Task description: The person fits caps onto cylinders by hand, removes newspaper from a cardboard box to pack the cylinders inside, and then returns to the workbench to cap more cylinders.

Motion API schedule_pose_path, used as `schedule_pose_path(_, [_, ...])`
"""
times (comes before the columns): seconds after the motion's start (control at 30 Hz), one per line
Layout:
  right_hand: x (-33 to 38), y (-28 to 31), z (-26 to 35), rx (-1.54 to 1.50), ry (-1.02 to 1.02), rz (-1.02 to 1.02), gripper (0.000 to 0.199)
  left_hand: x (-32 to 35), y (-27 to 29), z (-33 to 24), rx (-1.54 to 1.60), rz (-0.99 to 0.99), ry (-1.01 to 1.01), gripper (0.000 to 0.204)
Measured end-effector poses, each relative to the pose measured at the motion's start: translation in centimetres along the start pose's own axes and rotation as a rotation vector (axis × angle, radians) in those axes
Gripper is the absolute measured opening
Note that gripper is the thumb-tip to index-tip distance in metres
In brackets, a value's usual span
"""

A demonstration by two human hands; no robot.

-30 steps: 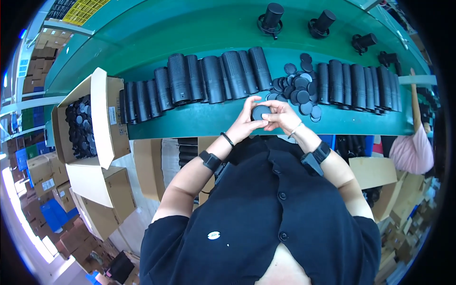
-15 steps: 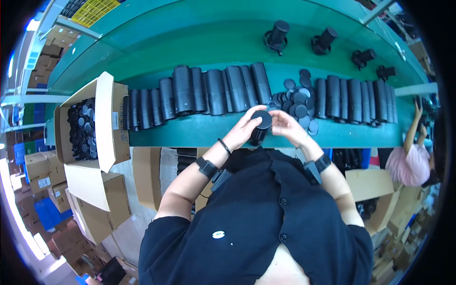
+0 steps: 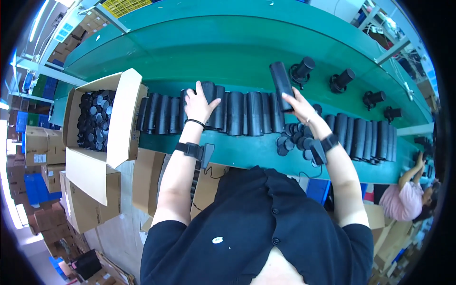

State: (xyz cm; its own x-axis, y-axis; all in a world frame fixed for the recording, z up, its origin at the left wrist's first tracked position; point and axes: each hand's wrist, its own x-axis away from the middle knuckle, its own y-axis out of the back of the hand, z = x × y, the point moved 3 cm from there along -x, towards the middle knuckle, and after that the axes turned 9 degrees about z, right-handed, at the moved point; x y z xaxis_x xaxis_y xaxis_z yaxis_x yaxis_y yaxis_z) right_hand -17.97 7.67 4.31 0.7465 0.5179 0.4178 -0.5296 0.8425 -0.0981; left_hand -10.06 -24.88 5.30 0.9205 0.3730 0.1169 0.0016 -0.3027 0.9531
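Note:
My right hand (image 3: 301,108) is closed on a black ribbed cylinder (image 3: 280,78), which it holds tilted at the right end of a long row of similar cylinders (image 3: 232,114). The thumb presses against the cylinder's lower part. Over the left part of that row lies my left hand (image 3: 198,107), fingers and thumb spread on either side of another black cylinder (image 3: 208,89). It touches the cylinders there, without a clear grip. Small black round discs (image 3: 300,135) lie in a loose pile just below my right hand, partly covered by my right forearm.
An open cardboard box (image 3: 124,118) full of black discs stands on the left of the green table (image 3: 237,154). A second row of cylinders (image 3: 363,137) lies on the right. Several black stands with cylinders (image 3: 342,80) are behind it. Another person (image 3: 403,199) works at far right.
My hands were together on a capped black cylinder near the table's front edge. Now they are apart: the left over the row, the right farther forward with a cylinder. The view has shifted.

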Motion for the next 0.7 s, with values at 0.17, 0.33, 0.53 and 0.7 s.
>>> schedule_pose_path(0.17, [-10.1, 1.7, 0.4, 0.087, -0.071, -0.012, 0.086, -1.6, 0.3, 2.0, 0.357, 0.255, -0.064, 0.113])
schedule_pose_path(0.33, [-18.2, 1.6, -1.6, 0.642, 0.009, -0.184, 0.080, 4.8, 2.6, 2.4, 1.343, 0.545, -0.199, 0.088])
schedule_pose_path(0.53, [-23.4, 1.4, -4.8, 1.159, -0.102, -0.166, 0.070, 10.1, -0.1, 1.1, 1.336, 0.526, -0.169, 0.086])
schedule_pose_path(0.7, [-22.6, 1.4, -5.5, 1.158, -0.016, -0.187, 0.070, 11.2, -2.7, 0.0, 1.467, 0.767, -0.240, 0.083])
